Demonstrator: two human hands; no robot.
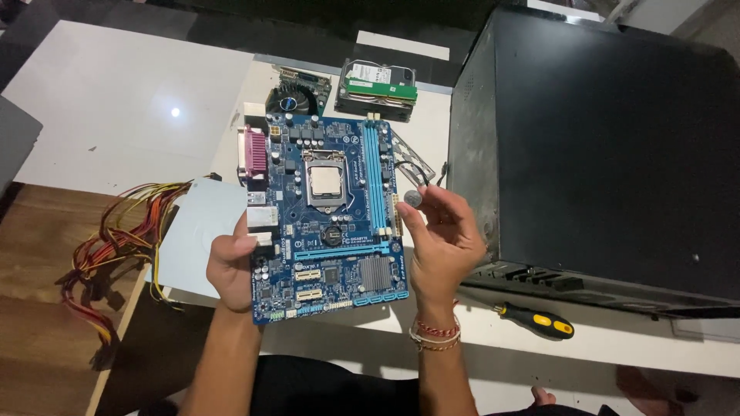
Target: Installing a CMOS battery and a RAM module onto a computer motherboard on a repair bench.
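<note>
Room open to the left, walled off on the right

The black computer case (609,146) fills the right side of the surface (116,100) and blocks passage there; a screwdriver (539,320) lies just in front of it. Behind the held motherboard (331,216), a cooler fan (297,96), a hard drive (378,86) and a metal back plate (412,163) crowd the far edge. The far-left surface is bare; lower left, a power supply (200,231) and its wire bundle (116,239) clutter the way.
</note>
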